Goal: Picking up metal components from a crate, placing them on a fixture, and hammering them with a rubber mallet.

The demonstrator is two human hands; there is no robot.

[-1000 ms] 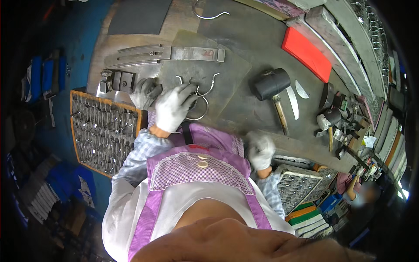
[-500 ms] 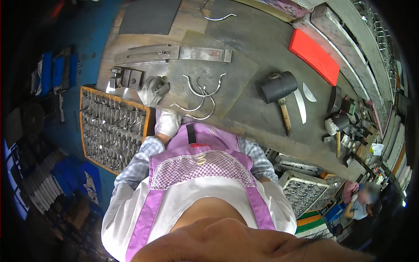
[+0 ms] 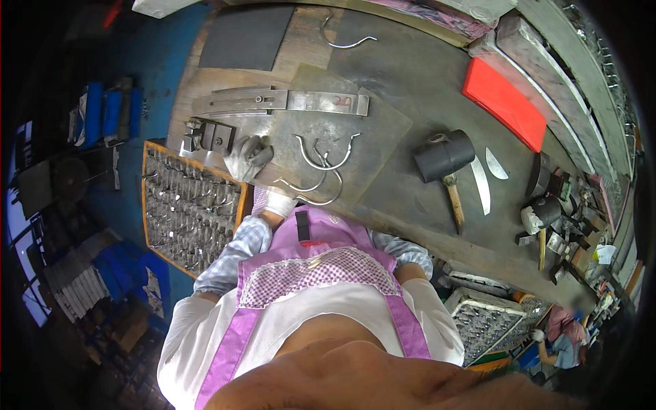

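My left hand (image 3: 279, 203), in a white glove, is low at the bench's near edge. Its fingers are hidden by that edge. On the bench corner just beyond it is a crumpled grey-and-white glove (image 3: 249, 157), apparently separate from the hand. Beside this glove stands a small steel clamp block (image 3: 210, 137). Curved shiny metal rods (image 3: 333, 167) with bent ends overlap on the bench ahead. Behind them lies a long slotted steel gauge strip (image 3: 314, 101). My right forearm, in a checked sleeve, runs under the bench edge, and its hand is out of sight.
A black mallet (image 3: 444, 156) and a curved blade-like metal piece (image 3: 482, 184) lie to the right. A red block (image 3: 506, 102) is farther back. Left of me stands an orange-rimmed crate (image 3: 244, 205) of metal parts. A co-worker (image 3: 564, 338) is at lower right.
The whole bench has shifted down and slightly right in view as my head moves. The co-worker has changed posture, and a gloved hand now shows. My arms hardly differ.
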